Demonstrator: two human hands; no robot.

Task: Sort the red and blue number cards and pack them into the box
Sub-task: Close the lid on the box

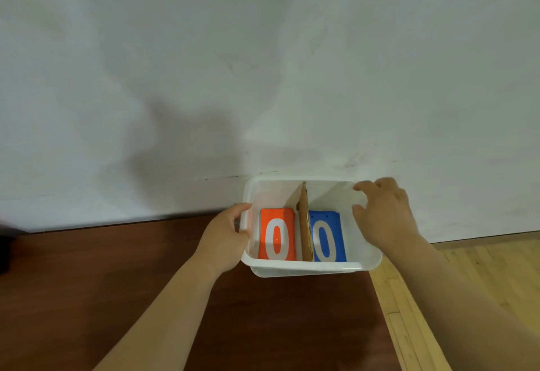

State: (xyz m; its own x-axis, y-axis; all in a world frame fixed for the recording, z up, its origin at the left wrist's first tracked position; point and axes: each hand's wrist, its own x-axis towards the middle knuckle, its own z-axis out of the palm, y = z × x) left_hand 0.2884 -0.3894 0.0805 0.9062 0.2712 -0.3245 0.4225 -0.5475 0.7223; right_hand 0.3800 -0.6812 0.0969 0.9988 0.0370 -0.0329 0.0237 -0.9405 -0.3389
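We look down into a white box (309, 267), with dark floor (117, 268) at its 6 o'clock and the wall (263, 63) at its 12 o'clock. A cardboard divider (305, 230) splits it in two. At the divider's 9 o'clock lies a red card (264, 224) marked 0, and at its 3 o'clock a blue card (336, 224) marked 0. The left hand (226, 234) grips the box's 9 o'clock rim — the right hand (385, 212) curls over the 3 o'clock rim.

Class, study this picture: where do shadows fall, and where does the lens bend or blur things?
Head view: a broad soft shadow lies on the wall left of the box; the divider shades the box's back; the wall's foot bows, wide-angle; red card and blue card zeros read sharp.
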